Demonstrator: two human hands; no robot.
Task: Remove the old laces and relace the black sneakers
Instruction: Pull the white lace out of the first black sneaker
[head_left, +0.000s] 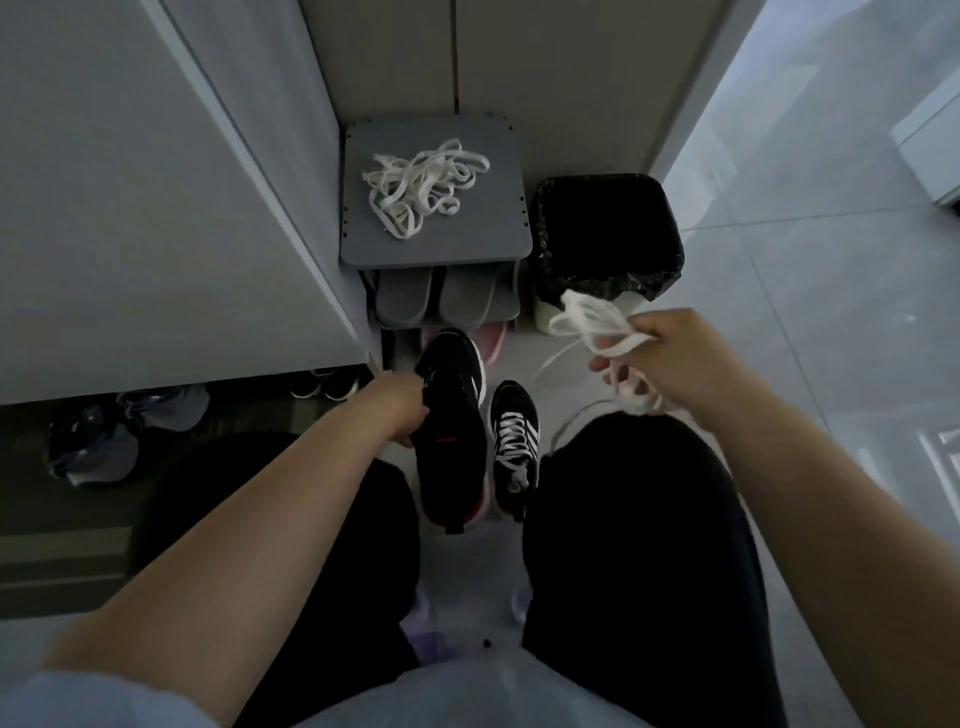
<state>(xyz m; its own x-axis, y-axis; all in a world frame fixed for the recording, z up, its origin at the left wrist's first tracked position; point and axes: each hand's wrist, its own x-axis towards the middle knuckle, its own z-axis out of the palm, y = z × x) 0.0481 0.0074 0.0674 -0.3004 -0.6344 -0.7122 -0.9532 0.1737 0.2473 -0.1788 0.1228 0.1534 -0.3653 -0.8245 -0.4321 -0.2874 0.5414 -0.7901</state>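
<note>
My left hand (402, 410) grips the side of an unlaced black sneaker (451, 431), held between my knees with its toe pointing away. To its right a second black sneaker (514, 441) stands on the floor, still threaded with white laces. My right hand (670, 358) holds a bunched white lace (587, 322) up near the bin's front rim, with loose ends trailing down to my right knee. A pile of white laces (423, 187) lies on the grey stool top (467, 234).
A bin with a black liner (608, 234) stands right of the stool. Grey slippers (431, 299) sit under the stool. A white cabinet (156, 208) fills the left, with dark shoes (104, 436) beneath it. Pale tiled floor (831, 260) spreads to the right.
</note>
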